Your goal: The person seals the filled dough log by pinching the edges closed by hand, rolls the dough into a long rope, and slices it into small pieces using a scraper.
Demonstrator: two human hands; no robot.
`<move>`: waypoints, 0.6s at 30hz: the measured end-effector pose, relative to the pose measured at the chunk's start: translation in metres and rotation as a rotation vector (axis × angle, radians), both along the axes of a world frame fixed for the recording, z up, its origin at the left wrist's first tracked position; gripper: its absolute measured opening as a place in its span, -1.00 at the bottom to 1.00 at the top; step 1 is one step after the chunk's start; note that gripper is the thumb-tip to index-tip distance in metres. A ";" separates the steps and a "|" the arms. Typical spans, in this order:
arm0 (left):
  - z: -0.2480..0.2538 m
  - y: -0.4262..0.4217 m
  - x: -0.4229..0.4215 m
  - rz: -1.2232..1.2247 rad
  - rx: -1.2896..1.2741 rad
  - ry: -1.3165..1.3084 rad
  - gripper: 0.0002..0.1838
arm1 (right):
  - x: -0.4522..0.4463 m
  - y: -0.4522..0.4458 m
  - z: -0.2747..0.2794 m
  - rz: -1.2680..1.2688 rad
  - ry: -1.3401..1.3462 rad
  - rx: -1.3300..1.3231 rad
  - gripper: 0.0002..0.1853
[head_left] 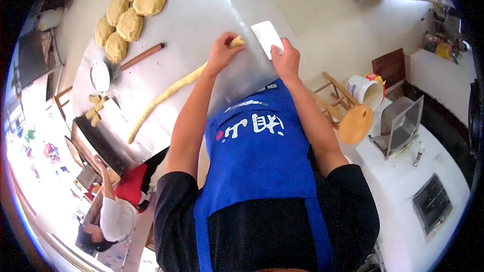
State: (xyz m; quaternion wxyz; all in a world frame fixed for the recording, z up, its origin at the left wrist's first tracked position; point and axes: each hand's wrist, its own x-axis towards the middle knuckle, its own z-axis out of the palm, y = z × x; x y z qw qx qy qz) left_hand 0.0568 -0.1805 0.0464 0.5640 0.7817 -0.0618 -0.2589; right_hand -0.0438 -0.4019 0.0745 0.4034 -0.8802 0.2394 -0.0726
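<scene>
My left hand [222, 55] is closed round one end of a long rope of dough [169, 93]. A short tip of the dough sticks out past my fingers, and the rest curves under my forearm across the metal table. Between thumb and fingers, my right hand [286, 60] holds a flat white dough scraper [266, 38]. The scraper is tilted near the table edge, a little apart from the dough tip.
Several large dough lumps [149, 0] lie at the far left of the table [201, 15]. Near them are a rolling pin [142, 56], a bowl of white powder [100, 75] and small dough pieces [95, 108]. A wooden stool [355, 123] stands right; another person [118, 216] is at left.
</scene>
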 end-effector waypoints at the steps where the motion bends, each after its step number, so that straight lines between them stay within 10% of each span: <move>1: 0.006 0.003 0.000 -0.018 0.011 0.003 -0.68 | 0.000 -0.001 0.003 0.030 0.012 0.021 -0.67; 5: 0.017 0.002 0.001 0.045 -0.053 0.127 -0.62 | 0.003 0.000 -0.001 0.069 -0.048 -0.003 -0.63; 10: 0.007 -0.021 -0.009 -0.091 0.443 -0.741 -0.55 | 0.019 0.005 0.012 0.246 0.084 -0.156 -0.67; 18: -0.021 -0.021 -0.014 0.057 0.303 -0.514 -0.62 | 0.024 0.031 0.005 0.475 0.147 -0.285 -0.84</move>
